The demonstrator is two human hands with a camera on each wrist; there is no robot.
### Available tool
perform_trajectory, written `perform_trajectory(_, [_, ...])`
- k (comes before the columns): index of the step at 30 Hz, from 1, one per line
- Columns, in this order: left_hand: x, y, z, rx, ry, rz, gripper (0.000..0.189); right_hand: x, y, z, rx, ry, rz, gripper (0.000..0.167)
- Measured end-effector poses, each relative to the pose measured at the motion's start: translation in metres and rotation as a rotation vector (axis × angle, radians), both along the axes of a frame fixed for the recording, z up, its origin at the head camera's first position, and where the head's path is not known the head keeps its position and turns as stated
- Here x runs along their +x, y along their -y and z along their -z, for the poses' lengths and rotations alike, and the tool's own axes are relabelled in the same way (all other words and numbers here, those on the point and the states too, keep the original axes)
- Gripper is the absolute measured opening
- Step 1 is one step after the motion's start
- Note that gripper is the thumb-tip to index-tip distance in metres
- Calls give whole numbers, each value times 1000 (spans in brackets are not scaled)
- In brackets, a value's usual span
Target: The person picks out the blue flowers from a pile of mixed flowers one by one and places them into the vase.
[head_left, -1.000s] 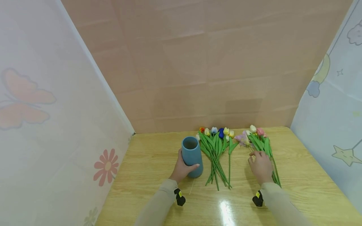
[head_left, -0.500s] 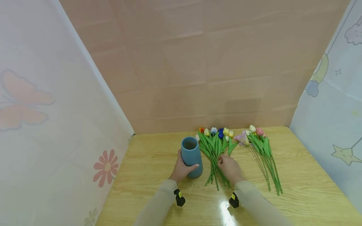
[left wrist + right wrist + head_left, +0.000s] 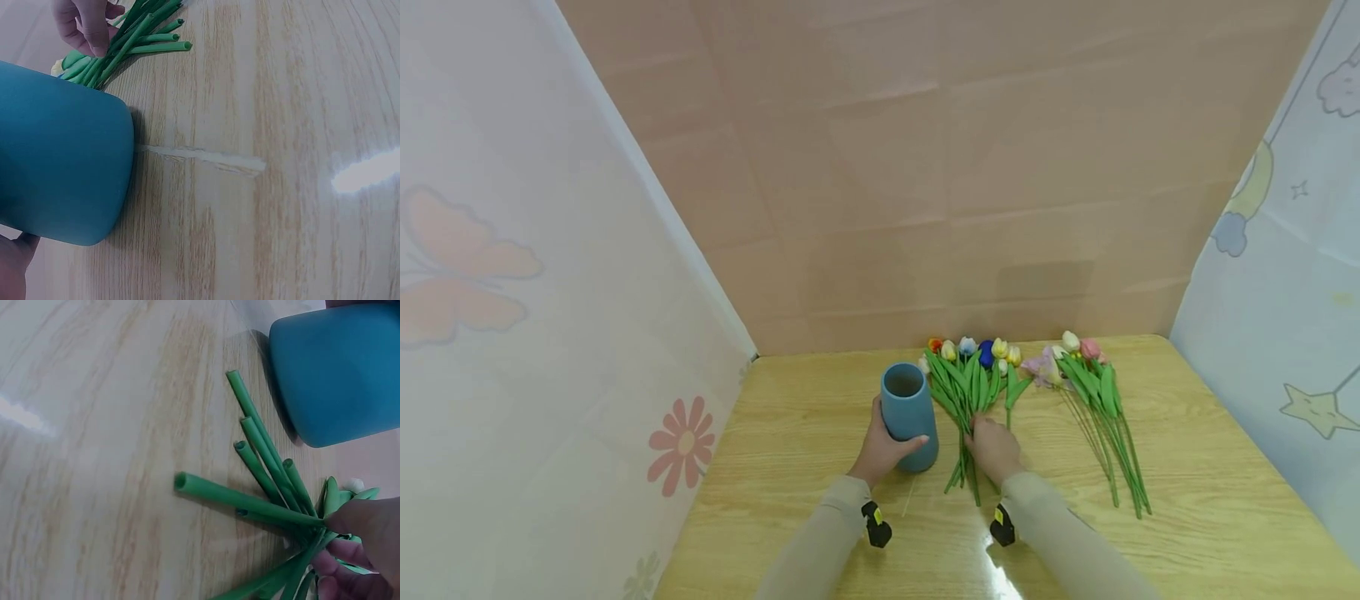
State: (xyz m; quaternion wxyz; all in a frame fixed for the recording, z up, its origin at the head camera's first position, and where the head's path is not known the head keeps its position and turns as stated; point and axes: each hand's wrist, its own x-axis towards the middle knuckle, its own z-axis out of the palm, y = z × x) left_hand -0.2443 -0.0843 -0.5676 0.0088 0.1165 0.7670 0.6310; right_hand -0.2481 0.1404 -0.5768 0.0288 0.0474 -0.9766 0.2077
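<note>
The right hand (image 3: 995, 450) has left the right-hand tulip bunch (image 3: 1097, 400) and now pinches stems of the middle tulip bunch (image 3: 972, 392); the left hand (image 3: 880, 450) keeps gripping the blue vase (image 3: 908, 414).

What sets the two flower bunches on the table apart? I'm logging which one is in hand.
The left bunch lies right beside the blue vase, and the right hand grips its stems; the right bunch lies untouched, apart from both. The left bunch has orange, blue and yellow heads and looks fuller; the right bunch has pink, white and lilac ones. Both lie flat with green stems toward the person.
</note>
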Motion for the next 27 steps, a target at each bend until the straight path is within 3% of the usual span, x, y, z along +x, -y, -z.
perform_trajectory(12, [1, 0, -1, -4, 19, -2, 100, 1, -1, 1, -118, 5, -2, 11])
perform_trajectory(20, [2, 0, -3, 6, 22, 7, 99, -3, 4, -6, -183, -40, 50, 33])
perform_trajectory(27, [12, -1, -23, 6, 44, 16, 98, -8, 2, -14, -206, -76, 61, 33])
